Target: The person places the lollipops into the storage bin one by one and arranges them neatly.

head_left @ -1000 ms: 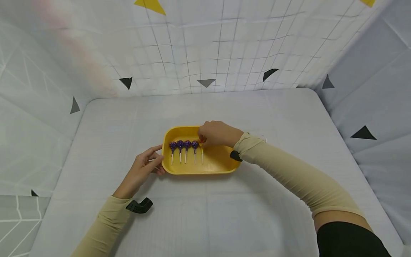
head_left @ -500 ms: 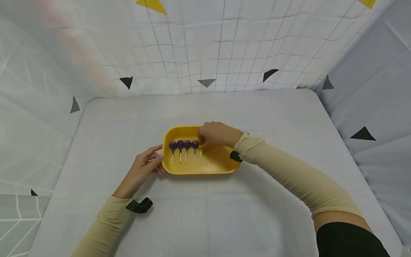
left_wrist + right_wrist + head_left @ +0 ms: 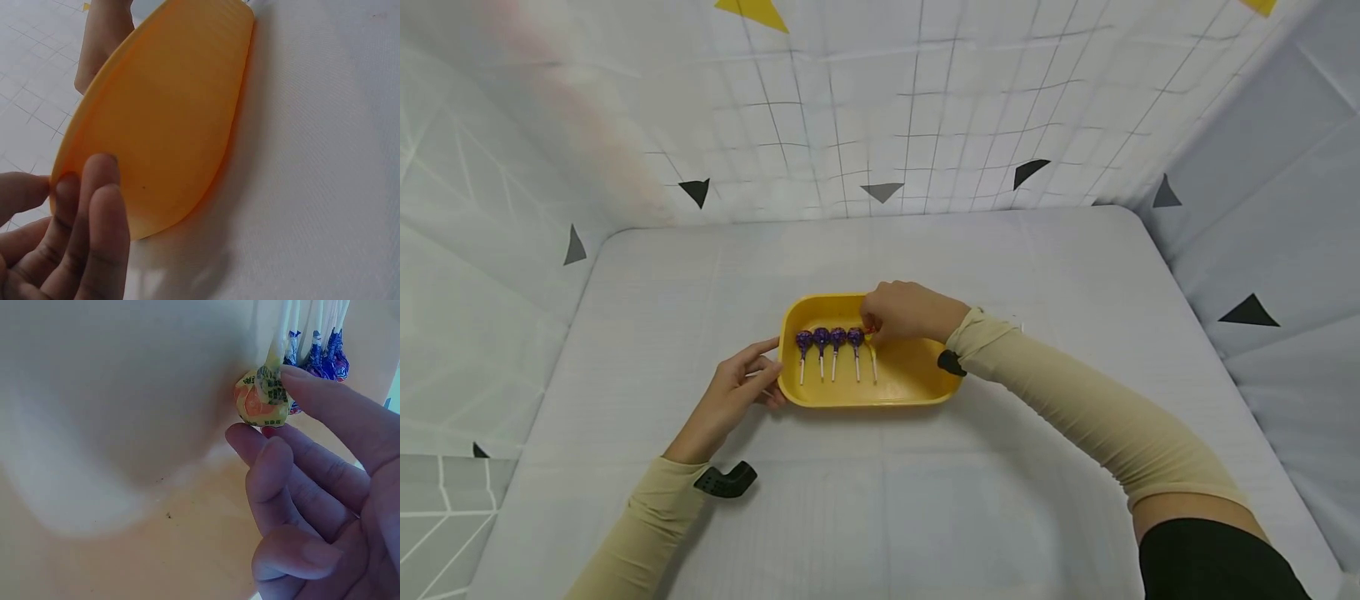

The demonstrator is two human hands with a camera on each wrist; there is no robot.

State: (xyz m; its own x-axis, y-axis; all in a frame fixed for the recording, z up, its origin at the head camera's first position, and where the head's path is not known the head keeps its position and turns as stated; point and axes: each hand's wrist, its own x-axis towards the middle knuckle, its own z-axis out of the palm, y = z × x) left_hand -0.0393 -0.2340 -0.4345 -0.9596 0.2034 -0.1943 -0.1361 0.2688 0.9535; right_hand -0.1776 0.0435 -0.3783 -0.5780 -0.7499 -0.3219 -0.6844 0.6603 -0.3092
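A yellow tray (image 3: pixel 917 392) lies on the table, with several purple-wrapped lollipops (image 3: pixel 838 337) side by side in its left half, sticks toward me. My left hand (image 3: pixel 742 382) holds the tray's left end; in the left wrist view its fingers (image 3: pixel 105 219) lie against the outer wall and the thumb is at the rim. Inside the tray, my right hand (image 3: pixel 910 312) pinches a yellow-wrapped lollipop (image 3: pixel 262 403) by its candy end, just right of the purple ones. From the head camera the hand hides most of that candy; its stick (image 3: pixel 874 369) shows.
The white-covered table (image 3: pixel 880 500) extends around the tray on all sides. A white wall (image 3: pixel 955 108) with grid lines and dark triangles rises behind it. Each wrist carries a black camera mount (image 3: pixel 726 480).
The yellow lollipop's stick swings slightly left, then back to the right. The right hand shifts only a little, and the left hand and tray stay in place.
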